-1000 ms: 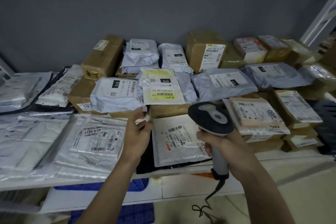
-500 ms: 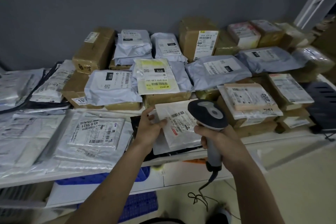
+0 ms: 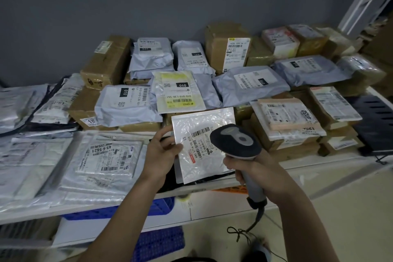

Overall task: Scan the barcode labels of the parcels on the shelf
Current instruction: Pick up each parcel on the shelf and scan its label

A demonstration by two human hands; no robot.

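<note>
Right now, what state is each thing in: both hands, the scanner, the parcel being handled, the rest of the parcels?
Left hand: pinching the white parcel's left edge.
White parcel: tilted up, barcode label facing the camera.
Right hand: gripping the scanner's handle.
Scanner: head over the white parcel's right side.
Yellow-labelled parcel: lying flat, label up.

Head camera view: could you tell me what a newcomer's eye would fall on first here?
First, the dark-headed barcode scanner in the right hand, low and right of centre, aimed at a shiny white parcel that the left hand pinches by its left edge, tilted up off the shelf. Behind it, the yellow-labelled parcel stands out among grey bags and brown boxes.
</note>
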